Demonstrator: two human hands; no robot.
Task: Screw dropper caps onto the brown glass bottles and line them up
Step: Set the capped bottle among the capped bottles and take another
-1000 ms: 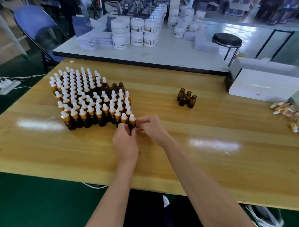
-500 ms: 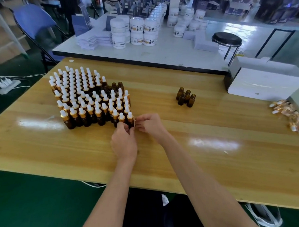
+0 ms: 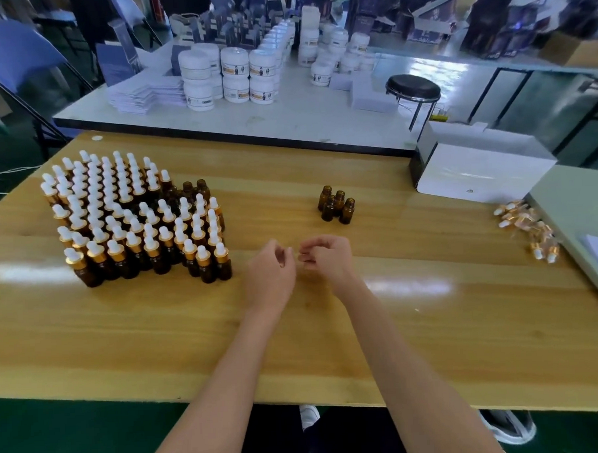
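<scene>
Capped brown dropper bottles [image 3: 136,226] stood upright in a tight block on the left part of the wooden table [image 3: 432,340], white bulbs up. The block's front row sat well back from the near edge, and its left side was near the table's left edge. A few uncapped bottles [image 3: 195,189] stood against the block's far right corner. Four more uncapped brown bottles [image 3: 336,207] stood bunched mid-table, well apart from the block, with bare wood between. Loose dropper caps [image 3: 527,228] lay heaped near the right edge. The left hand [image 3: 270,275] and right hand [image 3: 326,259] hovered close together just right of the block's front corner, nearer the person than the four bottles. The fingers of both were loosely curled and slightly blurred; nothing was seen in them and they touched no bottle. A broad band of bare wood ran from the hands to the near edge. A white box [image 3: 483,170] sat at the far right of the table. Beyond the far edge, a white table [image 3: 286,120] carried stacked white jars [image 3: 236,75], with a black-topped stool [image 3: 413,87] beside it.
</scene>
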